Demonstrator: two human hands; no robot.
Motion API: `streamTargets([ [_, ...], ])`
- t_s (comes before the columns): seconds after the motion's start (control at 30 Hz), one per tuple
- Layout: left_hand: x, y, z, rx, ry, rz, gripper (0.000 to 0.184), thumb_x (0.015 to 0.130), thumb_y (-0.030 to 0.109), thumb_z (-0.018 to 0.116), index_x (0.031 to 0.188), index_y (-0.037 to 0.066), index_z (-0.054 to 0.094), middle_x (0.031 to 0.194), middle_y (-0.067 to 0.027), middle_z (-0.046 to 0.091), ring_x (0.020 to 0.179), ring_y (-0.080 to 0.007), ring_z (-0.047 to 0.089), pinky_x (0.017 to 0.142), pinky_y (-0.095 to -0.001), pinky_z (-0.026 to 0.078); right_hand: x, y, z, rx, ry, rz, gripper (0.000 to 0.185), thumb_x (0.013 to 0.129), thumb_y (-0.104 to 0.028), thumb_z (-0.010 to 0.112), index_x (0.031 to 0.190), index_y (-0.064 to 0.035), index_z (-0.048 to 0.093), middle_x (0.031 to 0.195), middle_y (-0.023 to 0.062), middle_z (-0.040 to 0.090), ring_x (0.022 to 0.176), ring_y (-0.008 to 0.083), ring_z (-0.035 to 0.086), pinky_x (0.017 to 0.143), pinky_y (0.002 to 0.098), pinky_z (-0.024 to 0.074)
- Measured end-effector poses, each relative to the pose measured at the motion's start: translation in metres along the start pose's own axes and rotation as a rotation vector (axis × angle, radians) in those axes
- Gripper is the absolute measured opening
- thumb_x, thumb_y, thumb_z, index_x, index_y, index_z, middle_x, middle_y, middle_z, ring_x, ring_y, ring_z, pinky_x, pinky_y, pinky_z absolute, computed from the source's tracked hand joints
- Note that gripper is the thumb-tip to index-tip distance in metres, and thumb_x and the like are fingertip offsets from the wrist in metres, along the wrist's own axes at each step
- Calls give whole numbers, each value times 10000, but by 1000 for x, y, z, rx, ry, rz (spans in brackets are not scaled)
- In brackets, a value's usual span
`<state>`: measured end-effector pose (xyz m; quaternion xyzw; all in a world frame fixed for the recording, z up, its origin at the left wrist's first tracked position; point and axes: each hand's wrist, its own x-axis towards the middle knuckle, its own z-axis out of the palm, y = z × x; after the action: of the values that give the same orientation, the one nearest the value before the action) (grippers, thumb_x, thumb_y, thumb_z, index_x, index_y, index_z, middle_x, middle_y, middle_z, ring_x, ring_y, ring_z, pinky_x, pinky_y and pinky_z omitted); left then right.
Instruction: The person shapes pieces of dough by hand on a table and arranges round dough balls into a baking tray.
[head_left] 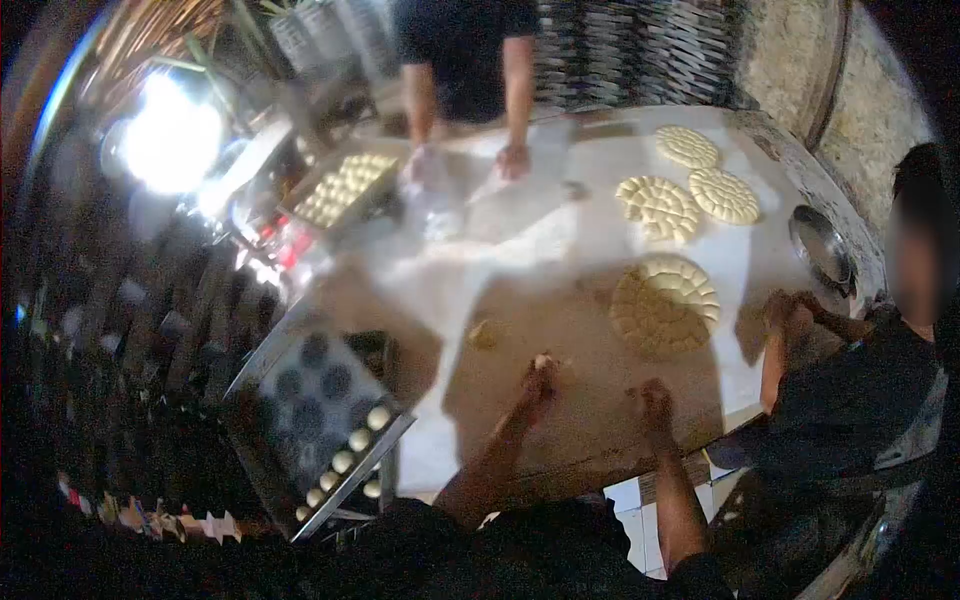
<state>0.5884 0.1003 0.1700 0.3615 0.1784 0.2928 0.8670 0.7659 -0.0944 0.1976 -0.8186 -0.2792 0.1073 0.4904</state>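
Note:
My left hand point(539, 388) is closed over the front of the table, with a small pale piece of dough point(543, 360) showing at its fingertips. To its right, my right hand point(652, 402) is curled above the shaded tabletop; whether anything is inside the fingers is hidden. Beyond my right hand lies a large round of dough point(665, 303) marked into many segments, partly in shadow. A small yellowish lump of dough point(487, 333) rests on the table up and left of my left hand.
Several scored dough rounds point(686, 147) lie at the far right, near a round metal pan point(822, 248). At left, a tray point(315, 385) holds dough balls point(342, 461). A box of dough pieces point(345, 188) stands by a person point(465, 60) opposite. Another person point(850, 390) leans in at right.

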Motion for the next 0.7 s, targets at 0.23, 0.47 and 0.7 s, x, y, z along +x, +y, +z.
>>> streamTargets([
  [0.23, -123, 30, -35, 596, 55, 104, 390, 885, 293, 626, 1182, 83, 483, 1166, -113, 540, 1030, -232, 563, 886, -351, 467, -121, -104, 131, 215, -123, 21, 279, 908, -230, 545, 1039, -22, 413, 869, 88, 529, 772, 195, 532, 720, 340, 451],
  [0.47, -182, 35, -105, 1133, 465, 226, 341, 865, 271, 632, 1109, 70, 505, 1074, -123, 559, 985, -251, 567, 849, -342, 464, -110, -47, 131, 701, -82, 189, 280, 901, -269, 557, 1019, -54, 423, 846, 48, 506, 712, 152, 505, 677, 308, 444],
  [0.7, -217, 56, -78, 1552, 236, 205, 332, 839, 318, 627, 1010, 47, 539, 977, -134, 558, 928, -292, 548, 846, -400, 449, -53, 40, 48, 635, -211, 198, 306, 902, -267, 505, 1071, -13, 500, 1081, 156, 523, 1034, 298, 501, 966, 414, 371],
])
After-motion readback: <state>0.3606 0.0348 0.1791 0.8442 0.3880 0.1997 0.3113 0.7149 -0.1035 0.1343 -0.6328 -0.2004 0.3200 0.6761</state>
